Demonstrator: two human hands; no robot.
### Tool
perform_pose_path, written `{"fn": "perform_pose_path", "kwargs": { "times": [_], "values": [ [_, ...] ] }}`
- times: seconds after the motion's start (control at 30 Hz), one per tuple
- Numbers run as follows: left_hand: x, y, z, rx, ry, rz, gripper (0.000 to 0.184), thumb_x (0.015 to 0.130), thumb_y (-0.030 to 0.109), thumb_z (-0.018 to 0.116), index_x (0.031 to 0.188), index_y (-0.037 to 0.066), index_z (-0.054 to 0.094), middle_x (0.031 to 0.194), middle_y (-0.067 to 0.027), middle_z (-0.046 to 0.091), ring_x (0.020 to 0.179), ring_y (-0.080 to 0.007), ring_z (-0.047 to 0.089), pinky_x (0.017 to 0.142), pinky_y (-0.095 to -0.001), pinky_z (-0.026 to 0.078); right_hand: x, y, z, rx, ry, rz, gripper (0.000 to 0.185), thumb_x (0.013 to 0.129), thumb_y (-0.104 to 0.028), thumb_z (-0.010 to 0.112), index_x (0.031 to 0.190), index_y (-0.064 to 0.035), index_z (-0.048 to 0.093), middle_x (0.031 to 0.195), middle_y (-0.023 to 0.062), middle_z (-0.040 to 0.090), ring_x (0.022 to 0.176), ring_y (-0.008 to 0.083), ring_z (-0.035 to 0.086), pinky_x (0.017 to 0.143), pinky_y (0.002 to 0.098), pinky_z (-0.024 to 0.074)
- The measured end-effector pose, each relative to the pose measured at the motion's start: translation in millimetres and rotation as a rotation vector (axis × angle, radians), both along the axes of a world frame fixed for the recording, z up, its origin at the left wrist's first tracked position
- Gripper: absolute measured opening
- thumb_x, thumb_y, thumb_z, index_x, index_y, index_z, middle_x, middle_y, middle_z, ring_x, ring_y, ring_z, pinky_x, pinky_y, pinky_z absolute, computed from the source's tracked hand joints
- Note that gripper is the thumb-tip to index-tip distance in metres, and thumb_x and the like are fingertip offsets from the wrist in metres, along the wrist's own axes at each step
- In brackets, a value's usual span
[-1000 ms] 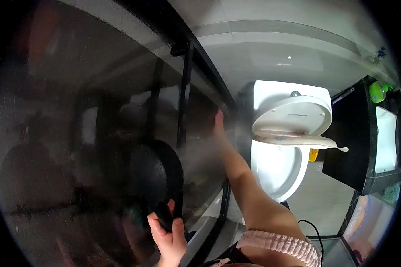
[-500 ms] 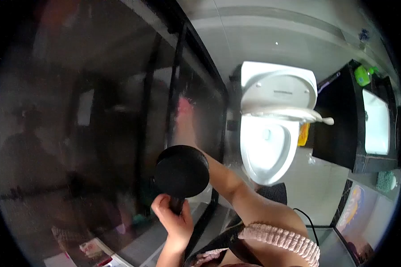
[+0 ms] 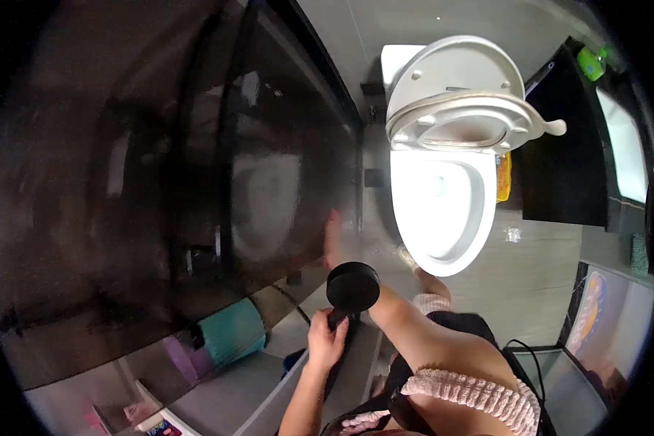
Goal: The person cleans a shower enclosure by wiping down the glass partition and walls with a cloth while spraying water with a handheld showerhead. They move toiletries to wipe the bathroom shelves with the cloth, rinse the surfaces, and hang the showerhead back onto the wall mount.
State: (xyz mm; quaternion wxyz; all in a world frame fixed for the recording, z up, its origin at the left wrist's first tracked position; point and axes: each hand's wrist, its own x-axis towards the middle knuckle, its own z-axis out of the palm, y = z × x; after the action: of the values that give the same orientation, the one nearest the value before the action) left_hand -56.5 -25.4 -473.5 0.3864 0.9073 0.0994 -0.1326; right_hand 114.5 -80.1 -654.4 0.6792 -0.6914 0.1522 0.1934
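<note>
My left hand [image 3: 328,340] is closed around the short handle of a black round-headed thing [image 3: 352,285]. Its head looks like a short, flat-faced cylinder, and I cannot make out whether it is a hand shower or a small pan. Behind that head, my right arm reaches out from a pushed-up, ribbed pink sleeve [image 3: 465,389]. My right hand [image 3: 332,236] is at the dark glass panel [image 3: 269,196], narrow and blurred, its fingers not distinct. Whether it touches the glass I cannot tell.
Ahead stands a white toilet [image 3: 443,265], its lid and seat raised. A black cabinet [image 3: 563,160] with a white basin and a green bottle [image 3: 592,64] is on the right. Teal [image 3: 232,330] and purple things lie lower left. A black cord [image 3: 534,363] hangs lower right.
The black round-headed thing in my left hand has moved right and farther from the camera. My right hand has shifted right and down. The view has turned, bringing the teal and purple things into sight.
</note>
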Motion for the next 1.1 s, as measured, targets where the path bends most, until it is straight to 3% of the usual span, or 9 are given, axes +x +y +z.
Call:
{"fn": "perform_pose_path", "kwargs": {
  "times": [0.17, 0.33, 0.47, 0.67, 0.7, 0.77, 0.9, 0.93, 1.1],
  "values": [
    [20, 15, -111, -0.203, 0.095, 0.190, 0.029, 0.090, 0.018, 0.066, 0.109, -0.001, 0.057, 0.085, -0.0097, 0.059, 0.077, -0.0155, 0.056, 0.069, -0.0310, 0.046, 85, 31, -152, 0.236, -0.131, -0.417, 0.054, 0.102, -0.026, 0.039, 0.149, -0.0006, 0.029, 0.155, 0.0178, 0.029, 0.145, 0.0306, 0.024, 0.118, 0.0408, 0.0183],
    [52, 24, -201, -0.421, 0.021, 0.321, 0.032, 0.091, 0.010, 0.063, 0.119, -0.001, 0.051, 0.087, -0.0028, 0.057, 0.077, -0.0110, 0.051, 0.070, -0.0265, 0.044, 234, 0, -84, 0.045, -0.910, -0.311, 0.059, 0.106, -0.035, 0.030, 0.151, 0.0017, 0.023, 0.158, 0.0196, 0.021, 0.148, 0.0323, 0.016, 0.120, 0.0419, 0.0106],
    [85, 23, -248, -0.403, -0.167, 0.179, 0.032, 0.095, 0.015, 0.059, 0.123, 0.003, 0.047, 0.093, -0.0001, 0.051, 0.082, -0.0117, 0.046, 0.074, -0.0297, 0.041, 322, -27, -67, 0.110, -1.130, -0.240, 0.060, 0.106, -0.038, 0.024, 0.152, 0.0003, 0.020, 0.160, 0.0205, 0.014, 0.149, 0.0342, 0.010, 0.120, 0.0401, 0.0079],
    [99, 9, -310, -0.264, -0.017, 0.173, 0.042, 0.090, 0.014, 0.066, 0.121, -0.006, 0.048, 0.106, -0.0178, 0.064, 0.095, -0.0240, 0.062, 0.084, -0.0344, 0.048, 393, -41, -244, 0.523, -0.922, -0.376, 0.066, 0.102, -0.055, 0.035, 0.147, -0.0076, 0.039, 0.149, 0.0065, 0.037, 0.135, 0.0189, 0.034, 0.112, 0.0323, 0.0242],
    [100, 6, -323, -0.231, -0.036, 0.170, 0.038, 0.090, 0.015, 0.066, 0.117, -0.006, 0.048, 0.103, -0.0210, 0.064, 0.092, -0.0298, 0.063, 0.081, -0.0371, 0.049, 390, -42, -269, 0.785, -0.752, -0.394, 0.063, 0.102, -0.053, 0.036, 0.147, -0.0077, 0.041, 0.150, 0.0073, 0.036, 0.139, 0.0198, 0.031, 0.114, 0.0331, 0.0230],
    [105, 9, -340, -0.202, -0.021, 0.174, 0.039, 0.089, 0.016, 0.067, 0.116, -0.005, 0.049, 0.102, -0.0227, 0.064, 0.092, -0.0337, 0.064, 0.080, -0.0386, 0.050, 383, -52, -328, 0.609, -0.626, -0.373, 0.059, 0.105, -0.046, 0.032, 0.153, -0.0110, 0.030, 0.160, 0.0044, 0.023, 0.147, 0.0188, 0.020, 0.119, 0.0338, 0.0156],
    [110, 3, -368, -0.047, 0.049, 0.206, 0.048, 0.087, 0.023, 0.072, 0.118, -0.005, 0.048, 0.102, -0.0279, 0.065, 0.095, -0.0456, 0.063, 0.078, -0.0443, 0.052, 406, -55, -464, 0.684, -0.159, -0.355, 0.079, 0.098, -0.066, 0.026, 0.155, -0.0111, 0.023, 0.161, 0.0081, 0.020, 0.147, 0.0239, 0.019, 0.119, 0.0389, 0.0131],
    [109, 4, -377, 0.021, 0.134, 0.216, 0.051, 0.086, 0.025, 0.073, 0.119, -0.005, 0.047, 0.103, -0.0287, 0.064, 0.095, -0.0469, 0.063, 0.078, -0.0458, 0.052, 371, -58, -406, 0.576, -0.105, -0.358, 0.079, 0.095, -0.071, 0.026, 0.156, -0.0209, 0.023, 0.162, 0.0013, 0.018, 0.149, 0.0241, 0.015, 0.119, 0.0487, 0.0109],
    [113, 9, -394, 0.121, 0.127, 0.115, 0.054, 0.088, 0.029, 0.071, 0.118, -0.007, 0.045, 0.094, -0.0319, 0.064, 0.088, -0.0493, 0.064, 0.071, -0.0486, 0.053, 363, -36, -536, 0.794, -0.313, -0.470, 0.062, 0.106, -0.049, 0.023, 0.153, -0.0103, 0.027, 0.160, 0.0027, 0.023, 0.147, 0.0186, 0.022, 0.119, 0.0315, 0.0161]
  ]
}}
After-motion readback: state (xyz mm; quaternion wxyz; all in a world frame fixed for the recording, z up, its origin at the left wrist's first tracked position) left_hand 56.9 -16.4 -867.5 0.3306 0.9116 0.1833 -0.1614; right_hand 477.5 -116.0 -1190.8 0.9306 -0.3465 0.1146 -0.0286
